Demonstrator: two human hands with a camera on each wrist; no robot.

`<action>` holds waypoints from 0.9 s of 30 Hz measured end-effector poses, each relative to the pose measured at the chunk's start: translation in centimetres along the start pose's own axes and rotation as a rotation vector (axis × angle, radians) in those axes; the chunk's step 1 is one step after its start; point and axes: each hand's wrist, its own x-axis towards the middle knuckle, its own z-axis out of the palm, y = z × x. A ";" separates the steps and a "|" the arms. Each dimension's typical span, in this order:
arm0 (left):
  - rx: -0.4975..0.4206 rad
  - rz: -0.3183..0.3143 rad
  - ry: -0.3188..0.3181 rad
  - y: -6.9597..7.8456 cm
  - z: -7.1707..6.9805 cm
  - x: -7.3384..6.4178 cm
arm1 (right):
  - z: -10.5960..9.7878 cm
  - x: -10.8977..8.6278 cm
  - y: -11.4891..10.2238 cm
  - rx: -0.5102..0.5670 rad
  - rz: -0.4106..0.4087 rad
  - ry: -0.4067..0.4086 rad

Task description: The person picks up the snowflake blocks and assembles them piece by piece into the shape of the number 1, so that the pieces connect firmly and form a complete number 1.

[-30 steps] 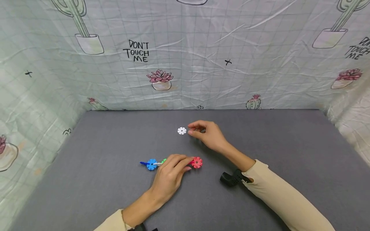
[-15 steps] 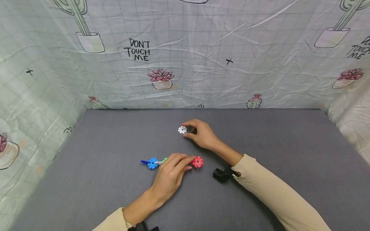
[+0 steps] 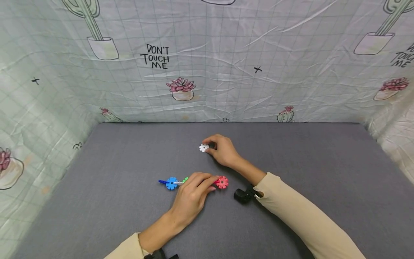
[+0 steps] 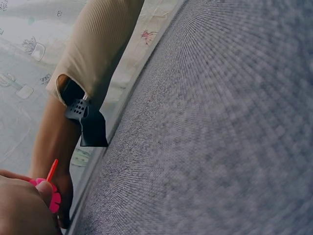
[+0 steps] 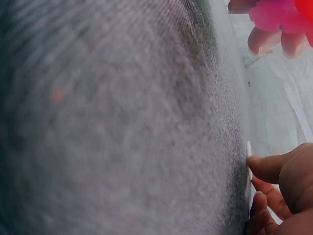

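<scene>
A white notched disc (image 3: 203, 148) lies on the grey table, and my right hand (image 3: 225, 151) has its thumb and index finger on its edges. The right wrist view shows the white disc (image 5: 249, 159) edge-on beside the thumb. Nearer the body, my left hand (image 3: 191, 194) grips a chain of interlocked discs and hides its middle. A blue disc (image 3: 171, 183), a dark blue one (image 3: 162, 182) and a bit of green (image 3: 185, 179) show left of that hand; a red disc (image 3: 222, 182) sticks out right. In the left wrist view the thumb presses a pink disc (image 4: 56, 201).
A grey cloth-like surface (image 3: 106, 201) covers the table. Behind it hangs a pale printed curtain (image 3: 226, 90), which also runs along the left and right sides. A black wrist camera (image 3: 242, 196) sits below the right forearm, close to the table.
My right hand has moved left to the white disc, and its thumb and index finger have closed on it. The left hand keeps its hold on the chain.
</scene>
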 end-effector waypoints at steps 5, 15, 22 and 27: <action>0.001 -0.003 -0.005 0.0 0.0 0.0 | 0.0 0.0 -0.2 -0.003 0.015 0.002; 0.008 0.000 -0.003 0.0 0.0 -0.1 | -0.4 0.0 -0.5 -0.020 0.032 -0.063; 0.008 0.000 0.003 0.0 0.0 -0.1 | -0.5 0.0 -0.1 0.058 0.049 -0.005; 0.007 0.004 0.007 0.0 0.1 -0.1 | -1.1 -0.4 0.2 0.104 0.070 0.012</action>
